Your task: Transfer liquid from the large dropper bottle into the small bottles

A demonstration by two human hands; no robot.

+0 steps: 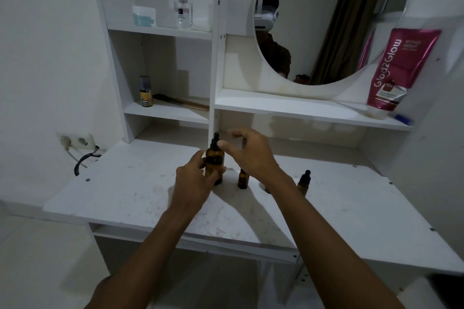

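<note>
The large amber dropper bottle (215, 161) stands upright on the white desk (125, 198), its black dropper cap on. My left hand (194, 180) is wrapped around the bottle's body from the left. My right hand (247, 152) hovers just right of the cap, fingers apart, thumb tip close to the dropper top, holding nothing. A small amber bottle (243, 179) without a visible cap stands right of the large one, partly behind my right wrist. Another small amber bottle with a black dropper cap (304, 182) stands further right.
White shelving rises behind the desk, with a round mirror (326, 20), a pink tube (399, 68), a perfume bottle (184, 11), a small yellow bottle (145, 94) and a comb (180, 102). A wall socket with a cable (80, 145) is at the left.
</note>
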